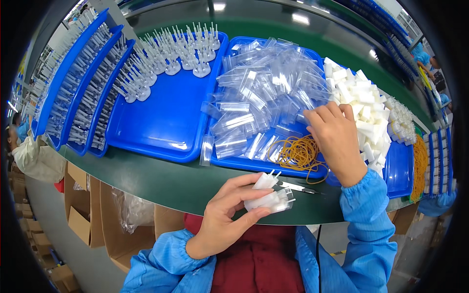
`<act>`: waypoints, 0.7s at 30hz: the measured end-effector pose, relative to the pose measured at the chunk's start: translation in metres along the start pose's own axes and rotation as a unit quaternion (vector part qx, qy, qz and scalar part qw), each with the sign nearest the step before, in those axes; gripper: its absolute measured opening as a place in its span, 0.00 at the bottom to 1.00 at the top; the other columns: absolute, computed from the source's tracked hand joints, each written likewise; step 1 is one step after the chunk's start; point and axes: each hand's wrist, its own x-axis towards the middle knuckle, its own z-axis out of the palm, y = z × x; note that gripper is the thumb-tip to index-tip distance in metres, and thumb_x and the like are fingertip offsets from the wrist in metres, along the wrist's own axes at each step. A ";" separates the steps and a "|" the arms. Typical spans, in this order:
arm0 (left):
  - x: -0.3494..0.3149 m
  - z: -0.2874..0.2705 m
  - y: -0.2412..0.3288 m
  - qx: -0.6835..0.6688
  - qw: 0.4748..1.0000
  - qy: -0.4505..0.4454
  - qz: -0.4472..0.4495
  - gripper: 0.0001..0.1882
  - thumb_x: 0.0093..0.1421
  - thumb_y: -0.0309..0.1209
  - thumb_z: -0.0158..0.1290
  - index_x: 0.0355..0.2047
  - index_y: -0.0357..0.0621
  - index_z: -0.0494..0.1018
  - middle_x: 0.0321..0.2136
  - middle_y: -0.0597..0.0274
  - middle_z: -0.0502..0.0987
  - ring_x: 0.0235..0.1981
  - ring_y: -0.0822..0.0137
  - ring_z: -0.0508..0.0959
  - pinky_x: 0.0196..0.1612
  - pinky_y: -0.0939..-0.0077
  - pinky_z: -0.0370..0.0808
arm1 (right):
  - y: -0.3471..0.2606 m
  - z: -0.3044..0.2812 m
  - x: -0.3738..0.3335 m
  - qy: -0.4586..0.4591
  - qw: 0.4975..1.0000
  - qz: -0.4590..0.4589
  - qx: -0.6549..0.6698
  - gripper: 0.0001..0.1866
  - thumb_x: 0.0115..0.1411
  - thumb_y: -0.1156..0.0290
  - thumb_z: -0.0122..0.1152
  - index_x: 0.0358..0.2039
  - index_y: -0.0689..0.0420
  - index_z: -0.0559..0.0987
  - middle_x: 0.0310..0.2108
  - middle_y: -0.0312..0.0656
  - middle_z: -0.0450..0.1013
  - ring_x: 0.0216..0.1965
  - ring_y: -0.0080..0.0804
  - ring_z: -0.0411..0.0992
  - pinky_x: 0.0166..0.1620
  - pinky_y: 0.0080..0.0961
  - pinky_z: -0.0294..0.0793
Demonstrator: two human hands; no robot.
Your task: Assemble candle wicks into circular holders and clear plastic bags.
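Note:
My left hand (229, 207) is closed round a small bundle of white blocks (266, 199) with clear plastic and thin white rods sticking out at the right. It is held over the table's near edge. My right hand (334, 134) reaches over the right side of a blue tray (229, 162) heaped with clear plastic sleeves (244, 119). Its fingers are bent and drawn together beside the sleeves; what is between the fingertips, if anything, I cannot make out. Tan rubber bands (300, 155) lie in a tangle just below that hand.
A craft knife (297, 187) lies on the green table (146, 173). To the left, a blue tray (156, 122) bears rodded white pieces (200, 66), beside stacked trays (73, 73). White blocks (364, 105) heap up at right. Cardboard boxes (112, 229) stand below.

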 end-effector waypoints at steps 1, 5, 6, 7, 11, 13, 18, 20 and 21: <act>0.000 0.000 0.001 0.005 1.000 0.010 0.004 0.17 0.61 0.19 0.60 0.51 0.36 0.78 0.58 0.54 0.69 0.56 0.62 0.74 0.58 0.69 0.76 | 0.001 -0.002 0.000 0.019 0.999 0.010 0.028 0.21 0.50 0.76 0.69 0.47 0.56 0.79 0.38 0.40 0.76 0.44 0.37 0.72 0.48 0.36 0.67; -0.001 -0.007 -0.001 0.070 0.997 0.016 0.013 0.17 0.60 0.18 0.60 0.51 0.35 0.78 0.58 0.51 0.70 0.56 0.60 0.75 0.57 0.68 0.76 | -0.018 -0.029 -0.008 0.056 0.903 0.159 0.396 0.22 0.54 0.80 0.67 0.51 0.61 0.75 0.40 0.43 0.77 0.41 0.32 0.77 0.48 0.31 0.74; -0.001 -0.007 -0.001 0.074 0.997 0.011 0.008 0.17 0.60 0.17 0.60 0.50 0.33 0.78 0.58 0.48 0.69 0.56 0.58 0.75 0.58 0.65 0.76 | -0.028 -0.037 -0.012 0.053 0.817 0.221 0.530 0.23 0.56 0.82 0.66 0.52 0.62 0.74 0.41 0.44 0.78 0.41 0.31 0.78 0.48 0.29 0.76; 0.000 -0.007 0.000 0.080 0.997 0.005 0.004 0.17 0.59 0.16 0.59 0.50 0.31 0.77 0.58 0.45 0.69 0.57 0.56 0.74 0.59 0.62 0.75 | -0.039 -0.043 -0.017 0.061 0.772 0.227 0.591 0.23 0.57 0.82 0.64 0.54 0.63 0.72 0.41 0.45 0.78 0.42 0.31 0.78 0.48 0.28 0.76; 0.003 0.000 0.003 0.063 0.998 0.018 0.010 0.17 0.60 0.17 0.59 0.50 0.31 0.77 0.58 0.44 0.70 0.57 0.56 0.74 0.58 0.64 0.75 | -0.074 -0.054 -0.039 0.073 0.614 0.257 0.743 0.24 0.62 0.82 0.61 0.57 0.66 0.67 0.42 0.50 0.78 0.45 0.34 0.79 0.50 0.28 0.77; 0.004 0.003 0.004 0.064 0.998 0.023 0.009 0.17 0.60 0.17 0.59 0.50 0.31 0.78 0.58 0.44 0.70 0.57 0.57 0.74 0.58 0.64 0.75 | -0.082 -0.045 -0.047 0.085 0.625 0.242 0.737 0.23 0.62 0.80 0.63 0.56 0.65 0.67 0.41 0.48 0.79 0.45 0.32 0.79 0.50 0.27 0.77; 0.003 0.006 0.003 0.055 0.998 0.033 0.013 0.17 0.59 0.17 0.60 0.50 0.32 0.78 0.57 0.44 0.71 0.57 0.56 0.74 0.58 0.65 0.74 | -0.092 -0.040 -0.059 0.084 0.643 0.259 0.716 0.21 0.59 0.79 0.68 0.51 0.62 0.69 0.41 0.48 0.80 0.45 0.31 0.79 0.52 0.27 0.74; 0.001 0.008 0.000 0.066 0.997 0.034 0.024 0.17 0.60 0.18 0.60 0.50 0.34 0.79 0.57 0.46 0.72 0.56 0.58 0.75 0.56 0.68 0.75 | -0.093 -0.034 -0.063 0.119 0.693 0.219 0.676 0.21 0.57 0.79 0.69 0.48 0.61 0.71 0.42 0.46 0.80 0.45 0.33 0.79 0.51 0.27 0.72; 0.000 0.009 -0.001 0.084 0.995 0.031 0.039 0.16 0.60 0.20 0.60 0.50 0.36 0.79 0.56 0.48 0.72 0.55 0.59 0.76 0.55 0.70 0.76 | -0.092 -0.028 -0.066 0.147 0.741 0.172 0.633 0.20 0.56 0.79 0.70 0.47 0.60 0.71 0.42 0.46 0.81 0.45 0.33 0.79 0.51 0.28 0.72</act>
